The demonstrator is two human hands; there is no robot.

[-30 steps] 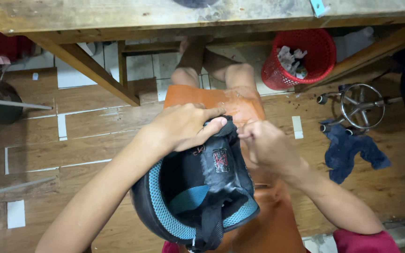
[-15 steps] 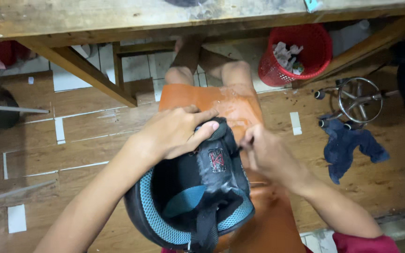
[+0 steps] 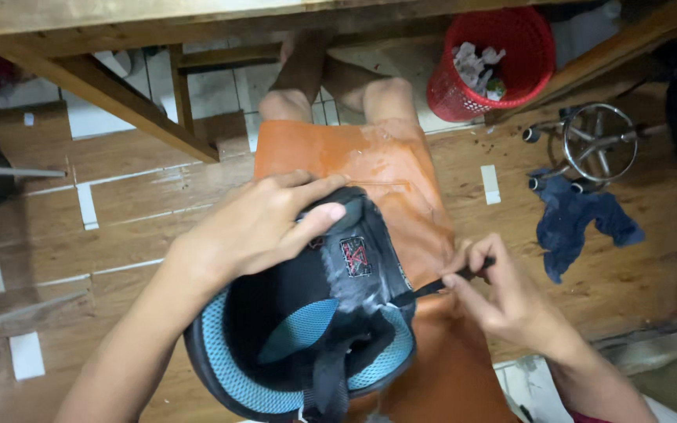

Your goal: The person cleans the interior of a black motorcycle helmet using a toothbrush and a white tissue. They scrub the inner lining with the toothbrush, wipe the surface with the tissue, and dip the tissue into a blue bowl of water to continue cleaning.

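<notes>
An upturned black helmet [image 3: 307, 329] with a teal mesh lining rests on the person's lap, at 6 o'clock in the view, its open side facing the camera. The left hand [image 3: 264, 223] lies over the helmet's upper rim at 10 o'clock of the shell, fingers curled and clasping the padded edge. The right hand [image 3: 503, 294], at 3 o'clock of the helmet, pinches a thin black strap [image 3: 432, 286] between thumb and fingertips; the strap runs taut from the helmet's rim to that hand. Orange shorts [image 3: 378, 168] cover the thighs beneath. Farther out, at 3 o'clock, a dark blue cloth [image 3: 577, 223] lies on the wooden floor beside a metal stool base [image 3: 601, 145]. At 1 o'clock stands a red basket [image 3: 503, 63] holding crumpled paper, beneath a wooden table [image 3: 95, 19].
</notes>
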